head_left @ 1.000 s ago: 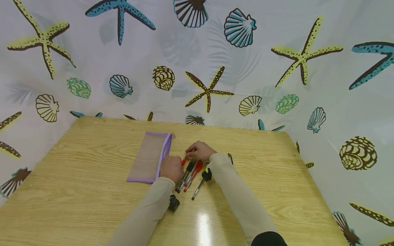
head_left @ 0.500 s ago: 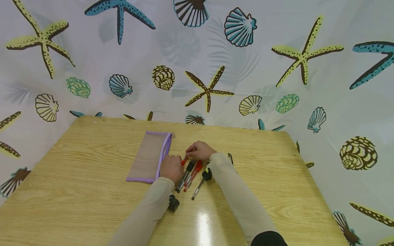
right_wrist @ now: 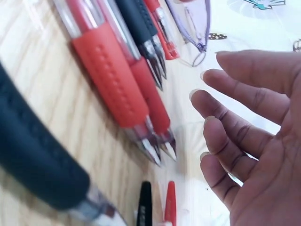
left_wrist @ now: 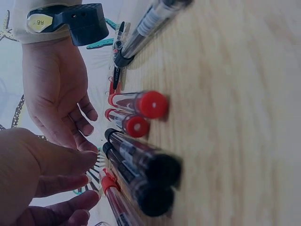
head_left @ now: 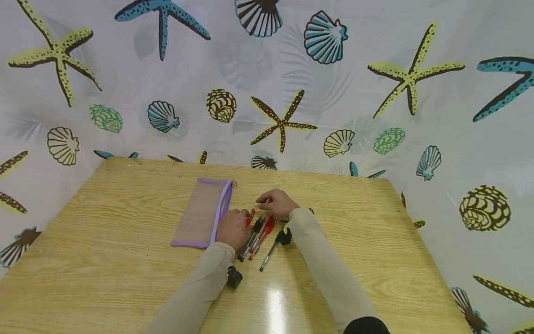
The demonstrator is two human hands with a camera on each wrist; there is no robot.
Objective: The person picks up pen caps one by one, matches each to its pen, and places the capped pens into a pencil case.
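My left hand (head_left: 234,229) is beside a red gel pen (head_left: 251,217), whose end shows past the fingers. In the left wrist view, the left thumb and fingers (left_wrist: 83,200) are spread with a gap between them, right at that pen. My right hand (head_left: 278,204) hovers behind the pens, fingers loosely bent, holding nothing. Two black pens (head_left: 252,239) and two red pens (head_left: 263,236) lie side by side. Another black-gripped pen (head_left: 269,256) lies apart to their right. A mesh zip pouch (head_left: 198,213) with purple edging lies left of the left hand.
Partly behind the right wrist lie a black pen (right_wrist: 145,205) and a red one (right_wrist: 170,202). The wooden table (head_left: 104,232) meets a white curtain (head_left: 267,69) printed with shells and starfish. Black wrist cameras are strapped on both sleeves.
My right hand has let go of the end of the red pen and moved slightly back and to the right. The left hand, pouch and other pens stay about where they were.
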